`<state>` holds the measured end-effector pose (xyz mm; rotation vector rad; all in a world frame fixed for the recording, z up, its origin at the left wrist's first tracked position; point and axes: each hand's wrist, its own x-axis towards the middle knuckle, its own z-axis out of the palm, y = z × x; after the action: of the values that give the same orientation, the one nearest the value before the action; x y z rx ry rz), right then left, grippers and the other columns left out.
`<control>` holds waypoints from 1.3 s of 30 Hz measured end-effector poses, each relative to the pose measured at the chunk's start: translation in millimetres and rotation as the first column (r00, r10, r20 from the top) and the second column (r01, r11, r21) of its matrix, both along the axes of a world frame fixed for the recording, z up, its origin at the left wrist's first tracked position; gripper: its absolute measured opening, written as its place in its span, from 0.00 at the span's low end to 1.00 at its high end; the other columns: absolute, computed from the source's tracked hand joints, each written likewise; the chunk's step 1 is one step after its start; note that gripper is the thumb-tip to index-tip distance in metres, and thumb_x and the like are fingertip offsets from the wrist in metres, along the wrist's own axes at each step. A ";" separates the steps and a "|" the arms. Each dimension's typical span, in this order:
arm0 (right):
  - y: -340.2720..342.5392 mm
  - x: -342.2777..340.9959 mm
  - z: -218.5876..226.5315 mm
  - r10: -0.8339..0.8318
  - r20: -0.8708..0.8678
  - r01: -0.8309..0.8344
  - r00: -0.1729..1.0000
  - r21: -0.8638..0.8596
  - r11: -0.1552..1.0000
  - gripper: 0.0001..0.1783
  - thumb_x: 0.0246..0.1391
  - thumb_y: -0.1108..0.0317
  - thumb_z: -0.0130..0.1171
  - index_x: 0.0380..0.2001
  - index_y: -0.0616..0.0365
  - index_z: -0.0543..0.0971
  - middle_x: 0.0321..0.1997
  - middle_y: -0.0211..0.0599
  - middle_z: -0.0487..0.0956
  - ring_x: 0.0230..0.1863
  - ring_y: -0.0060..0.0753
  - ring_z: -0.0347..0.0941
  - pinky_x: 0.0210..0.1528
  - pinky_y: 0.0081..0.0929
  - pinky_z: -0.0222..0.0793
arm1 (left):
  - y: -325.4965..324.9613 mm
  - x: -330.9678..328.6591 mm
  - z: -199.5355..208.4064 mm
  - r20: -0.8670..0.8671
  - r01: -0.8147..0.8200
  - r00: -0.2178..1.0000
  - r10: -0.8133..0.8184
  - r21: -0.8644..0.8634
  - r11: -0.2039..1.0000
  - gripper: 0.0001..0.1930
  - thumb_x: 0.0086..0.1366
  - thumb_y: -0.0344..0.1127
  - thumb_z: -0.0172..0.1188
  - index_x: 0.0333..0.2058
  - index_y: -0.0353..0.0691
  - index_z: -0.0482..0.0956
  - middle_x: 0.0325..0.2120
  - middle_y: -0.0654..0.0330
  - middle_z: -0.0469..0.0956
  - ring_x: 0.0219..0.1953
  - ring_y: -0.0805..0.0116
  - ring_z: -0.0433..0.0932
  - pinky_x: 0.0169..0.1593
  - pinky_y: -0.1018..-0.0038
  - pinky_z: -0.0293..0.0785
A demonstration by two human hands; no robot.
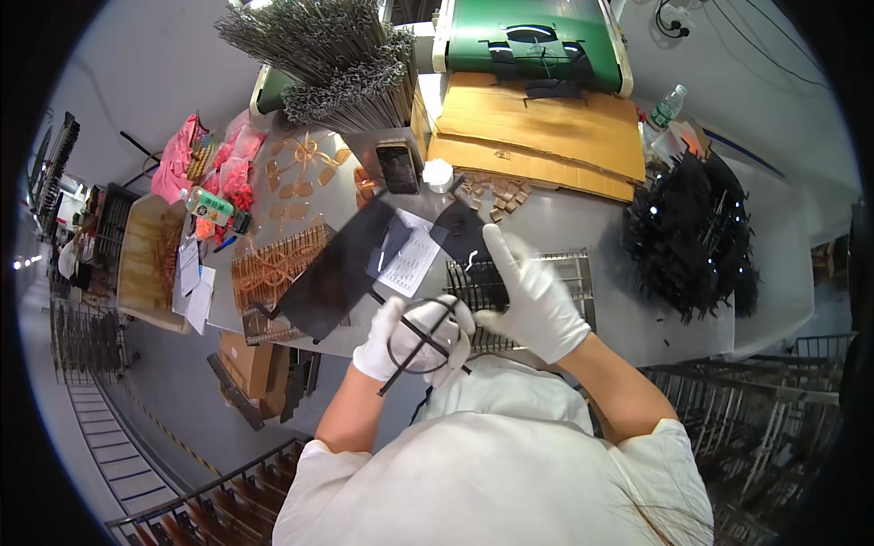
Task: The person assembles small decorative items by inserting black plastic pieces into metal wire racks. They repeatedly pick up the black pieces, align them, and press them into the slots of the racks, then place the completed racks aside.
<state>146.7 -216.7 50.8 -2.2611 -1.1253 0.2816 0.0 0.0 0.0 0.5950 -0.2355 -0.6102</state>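
Head cam, with everything placed off the dark-screened phone (398, 168) propped up on the table (624, 314). Straight in front of the phone, on the wearer's side: left hand (405, 338) in a white glove, grip wrapped around a black wire frame (425, 338), basically a ring with crossed bars. Held by the table's near edge.

Front-right of the phone: right hand (539, 305), also white-gloved, grip relaxed, thumb and index finger spread wide. Kinda blurry. Smaller dark panel (478, 259) just beside those fingers; can't tell about actual contact. Metal rack (574, 273) by the same hand.

Printed sheet (414, 259) between phone and wire frame, plus a bigger dark panel (332, 273) to the phone's front-left.

As for the rest: white round thing (438, 175) just right of the phone, then a scatter of little tan blocks (501, 194), with flat brown cardboard (537, 127) behind those. Fat bundle of metal rods (346, 91) behind the phone. Left of it, thin orange pieces (291, 189), then pink bags (238, 150) farther out. Coppery wire rack (273, 264) front-left. Well off to the phone's right, a spiky pile of black parts (687, 237).
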 end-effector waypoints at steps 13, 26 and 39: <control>-62.8 18.2 -160.1 -0.246 -0.934 0.401 0.258 -0.128 0.907 0.32 0.71 0.36 0.44 0.55 0.52 0.77 0.22 0.27 0.78 0.25 0.20 0.71 0.33 0.23 0.64 | 36.7 -21.0 9.6 0.066 -0.364 0.931 0.358 0.214 0.906 0.59 0.59 0.88 0.36 0.48 0.23 0.73 0.28 0.47 0.79 0.27 0.63 0.77 0.29 0.74 0.69; -21.2 6.5 -93.3 -0.149 0.317 0.240 0.937 -0.269 0.933 0.54 0.57 0.39 0.64 0.78 0.51 0.51 0.49 0.54 0.81 0.48 0.58 0.81 0.51 0.48 0.77 | -3.7 28.2 15.1 -0.511 -0.144 0.838 0.192 0.133 0.981 0.50 0.68 0.76 0.36 0.45 0.22 0.74 0.22 0.43 0.81 0.13 0.72 0.72 0.14 0.78 0.68; -71.5 28.1 -73.3 -0.124 -0.972 0.470 0.200 -0.017 0.883 0.33 0.69 0.49 0.53 0.70 0.55 0.64 0.31 0.39 0.84 0.28 0.26 0.80 0.39 0.26 0.77 | 116.0 -64.2 70.3 -0.412 0.171 0.880 0.235 0.738 0.653 0.18 0.71 0.46 0.61 0.49 0.39 0.84 0.32 0.60 0.87 0.30 0.66 0.84 0.40 0.72 0.82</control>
<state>174.8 -288.2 -22.5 -1.4321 0.0152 1.0884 -64.2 116.0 70.3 1.2411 0.5531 -0.8000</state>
